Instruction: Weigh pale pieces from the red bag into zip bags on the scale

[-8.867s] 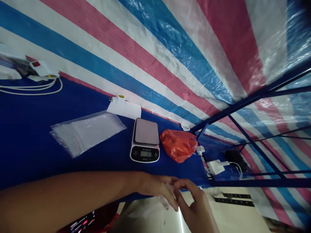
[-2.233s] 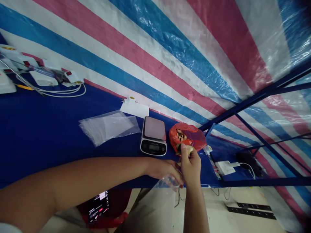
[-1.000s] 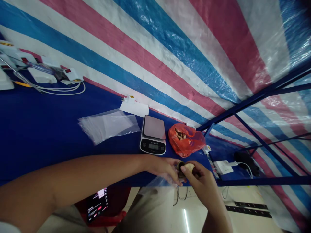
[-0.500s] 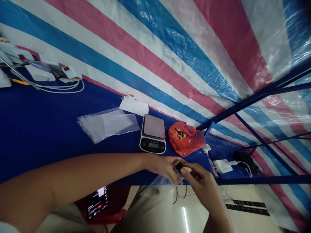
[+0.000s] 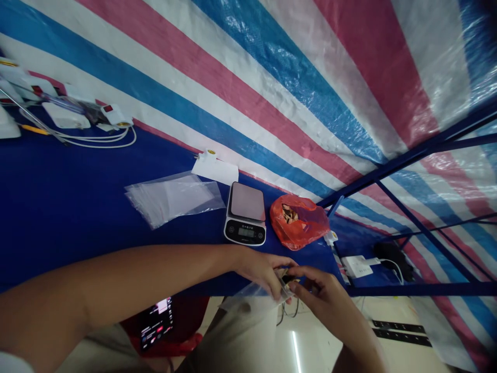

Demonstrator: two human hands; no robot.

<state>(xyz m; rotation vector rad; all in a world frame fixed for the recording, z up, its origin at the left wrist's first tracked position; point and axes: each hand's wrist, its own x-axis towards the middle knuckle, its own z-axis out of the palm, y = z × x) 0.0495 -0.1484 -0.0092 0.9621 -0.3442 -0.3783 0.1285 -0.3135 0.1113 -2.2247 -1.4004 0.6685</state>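
My left hand (image 5: 266, 272) is closed around the upper part of a clear plastic bag (image 5: 252, 298), whose lower part hangs past the table's front edge above my lap. Dark and pale dried-looking pieces (image 5: 288, 280) show in the bag's mouth. The fingers of my right hand (image 5: 320, 287) are bent together at that mouth, thumb and index finger against the pieces; what exactly they grip is partly hidden. Just beyond the hands stand a kitchen scale (image 5: 245, 212), its platform bare, and a red plastic bag (image 5: 298, 223) holding similar brown and pale pieces.
Flat clear bags (image 5: 174, 199) lie left of the scale on the blue table (image 5: 77, 202). Behind them is a white power strip (image 5: 215, 168). Cables and plugs (image 5: 89, 116) lie far left. A blue metal frame (image 5: 411, 160) stands right; a phone (image 5: 156, 324) lies below the table edge.
My right fingers have moved slightly left and down into the mouth of the clear bag. The pale piece seen at their tips earlier is now mostly hidden there. My left hand stays put.
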